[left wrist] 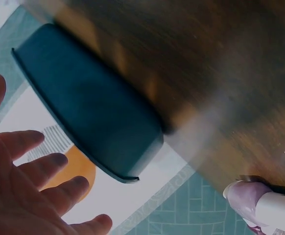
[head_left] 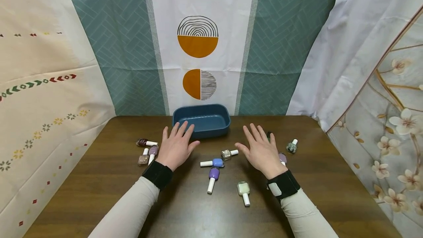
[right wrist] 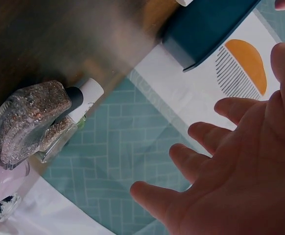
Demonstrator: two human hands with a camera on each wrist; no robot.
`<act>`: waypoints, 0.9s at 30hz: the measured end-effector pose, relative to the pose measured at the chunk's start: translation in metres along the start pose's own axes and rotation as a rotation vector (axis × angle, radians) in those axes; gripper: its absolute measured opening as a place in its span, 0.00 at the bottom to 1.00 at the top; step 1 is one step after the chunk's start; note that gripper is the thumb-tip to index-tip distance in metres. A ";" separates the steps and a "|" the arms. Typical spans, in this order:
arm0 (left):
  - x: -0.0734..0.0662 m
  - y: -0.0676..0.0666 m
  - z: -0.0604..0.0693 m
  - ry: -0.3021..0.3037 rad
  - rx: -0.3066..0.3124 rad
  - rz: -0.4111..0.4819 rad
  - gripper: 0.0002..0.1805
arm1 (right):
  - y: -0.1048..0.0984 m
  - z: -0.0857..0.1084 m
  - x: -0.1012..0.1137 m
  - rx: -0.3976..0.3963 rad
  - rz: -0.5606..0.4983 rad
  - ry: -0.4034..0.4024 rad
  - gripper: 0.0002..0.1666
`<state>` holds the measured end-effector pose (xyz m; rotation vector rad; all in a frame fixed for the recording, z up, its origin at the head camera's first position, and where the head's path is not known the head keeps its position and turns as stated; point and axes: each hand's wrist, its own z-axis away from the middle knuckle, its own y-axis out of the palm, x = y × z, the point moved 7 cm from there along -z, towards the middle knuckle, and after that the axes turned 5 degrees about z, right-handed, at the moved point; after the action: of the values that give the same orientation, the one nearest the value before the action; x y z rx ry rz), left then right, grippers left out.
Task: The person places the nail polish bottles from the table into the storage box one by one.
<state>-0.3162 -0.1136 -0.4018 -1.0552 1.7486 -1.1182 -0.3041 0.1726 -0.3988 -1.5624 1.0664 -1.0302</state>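
My left hand [head_left: 176, 149] is held with fingers spread, palm down and holding nothing, right of a mauve bottle [head_left: 153, 150], a glitter bottle [head_left: 143, 158] and a dark red bottle [head_left: 142, 142]. Fingers spread too, my right hand [head_left: 262, 153] is empty; it partly hides a mauve bottle [head_left: 282, 157] and a dark one [head_left: 268, 135]. Between the hands lie a glitter bottle [head_left: 226, 154], a blue one [head_left: 218, 162], a purple one [head_left: 214, 173] and a pale one [head_left: 243, 187]. In the right wrist view, a glitter bottle [right wrist: 32, 120] appears close by.
A blue tray [head_left: 211, 134] stands at the table's back edge, with nothing visible inside. A green-flecked bottle [head_left: 292, 147] lies at the right. Patterned cloths hang behind the brown table [head_left: 99, 179] and at both sides.
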 end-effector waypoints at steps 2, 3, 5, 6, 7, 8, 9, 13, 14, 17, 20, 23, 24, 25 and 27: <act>0.002 0.002 -0.003 -0.001 -0.002 -0.004 0.38 | 0.000 0.001 0.000 -0.001 0.003 -0.002 0.49; 0.003 0.002 -0.005 -0.001 -0.005 -0.009 0.38 | 0.000 0.001 0.000 -0.006 0.005 -0.004 0.48; 0.003 0.003 -0.009 0.001 -0.015 -0.016 0.35 | -0.001 0.001 0.001 -0.013 0.004 -0.008 0.48; 0.004 0.003 -0.011 0.006 -0.023 -0.021 0.34 | -0.002 0.001 0.001 -0.017 0.004 -0.009 0.48; 0.003 0.003 -0.013 0.010 -0.031 -0.025 0.33 | -0.002 0.001 0.001 -0.019 0.004 -0.010 0.48; 0.003 0.003 -0.014 0.015 -0.039 -0.030 0.31 | -0.003 0.001 0.001 -0.021 0.003 -0.009 0.48; 0.002 0.003 -0.016 0.019 -0.047 -0.033 0.30 | -0.003 0.001 0.001 -0.022 0.003 -0.010 0.48; 0.000 0.003 -0.021 0.029 -0.059 -0.034 0.26 | -0.003 0.001 0.002 -0.020 0.006 -0.012 0.48; 0.000 0.004 -0.022 0.028 -0.056 -0.031 0.25 | -0.003 0.001 0.002 -0.019 0.005 -0.013 0.48; 0.000 0.007 -0.025 0.029 -0.042 -0.024 0.22 | -0.002 0.001 0.002 -0.019 0.005 -0.016 0.48; 0.001 0.012 -0.027 0.026 -0.017 -0.025 0.20 | 0.000 0.001 0.002 -0.018 0.006 -0.016 0.48; 0.002 0.016 -0.028 0.025 0.002 -0.029 0.19 | 0.000 0.002 0.002 -0.021 0.006 -0.015 0.49; 0.003 0.017 -0.028 0.025 0.004 -0.030 0.19 | -0.001 0.002 0.002 -0.024 0.006 -0.014 0.48; 0.003 0.018 -0.029 0.025 0.006 -0.028 0.20 | -0.001 0.002 0.002 -0.025 0.007 -0.014 0.48; 0.004 0.019 -0.029 0.027 0.009 -0.025 0.20 | -0.002 0.002 0.002 -0.029 0.004 -0.014 0.49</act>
<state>-0.3486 -0.1039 -0.4110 -1.0633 1.7542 -1.1602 -0.3017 0.1709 -0.3972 -1.5877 1.0790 -1.0037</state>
